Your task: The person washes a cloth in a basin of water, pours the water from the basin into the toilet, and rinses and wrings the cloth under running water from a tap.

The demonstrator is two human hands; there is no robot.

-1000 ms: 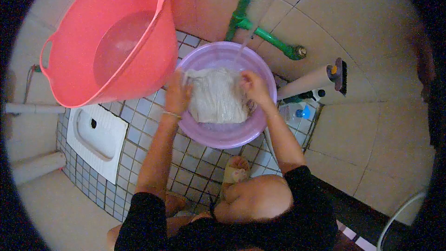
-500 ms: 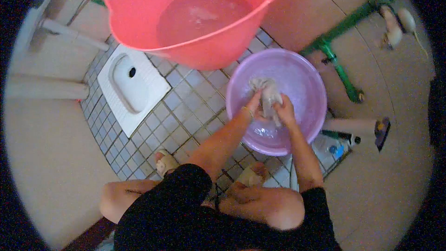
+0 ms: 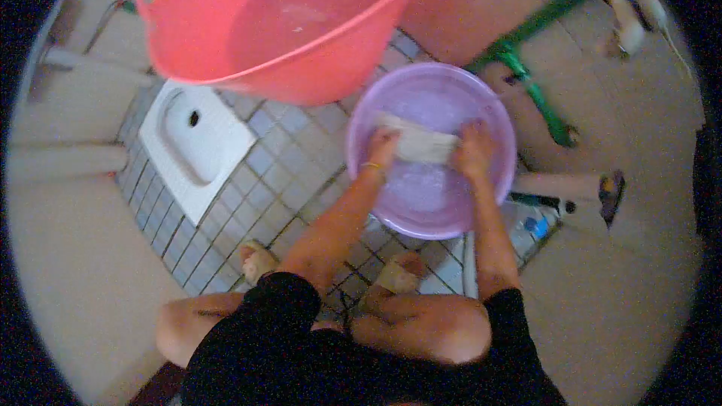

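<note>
A whitish cloth (image 3: 424, 143) is stretched out sideways between my two hands, over the purple basin (image 3: 410, 230). My left hand (image 3: 384, 146) is closed on its left end, and my right hand (image 3: 474, 152) grips the right end. Both hands are a little blurred, so single fingers are hard to make out. Water with some light glints lies in the basin beneath the cloth. What kind of garment or towel the cloth is, I cannot tell.
A big red tub (image 3: 323, 79) with water stands behind the basin. To the left, a white squat toilet (image 3: 188, 150) is set in the tiled floor. Green pipes (image 3: 530, 83) run along the right wall. Bottles (image 3: 535, 224) lie right of the basin.
The cloth was bunched up between my close-set hands. Now my hands have moved apart and the cloth is pulled out flat between them. The view has shifted slightly.
</note>
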